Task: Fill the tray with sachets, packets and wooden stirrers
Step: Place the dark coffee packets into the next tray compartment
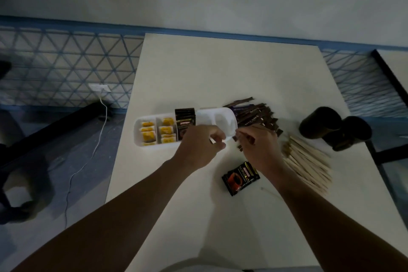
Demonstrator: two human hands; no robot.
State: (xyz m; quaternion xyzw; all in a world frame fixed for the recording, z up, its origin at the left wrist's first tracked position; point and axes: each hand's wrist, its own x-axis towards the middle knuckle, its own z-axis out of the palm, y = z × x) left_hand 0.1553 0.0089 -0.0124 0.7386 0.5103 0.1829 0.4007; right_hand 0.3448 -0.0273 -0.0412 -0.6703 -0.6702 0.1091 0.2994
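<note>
Black cups [320, 125] stand right of wooden stirrers [309, 161], brown sachets [258, 112] and tray [212, 115].

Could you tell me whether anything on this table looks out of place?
One black coffee packet lies alone and askew on the table, apart from the packets standing in the tray.

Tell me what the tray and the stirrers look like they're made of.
The tray looks like white plastic: smooth, slightly glossy, with moulded rounded corners and dividers. The stirrers look like bare, matte pale wood: flat thin strips; blur hides any grain.
</note>
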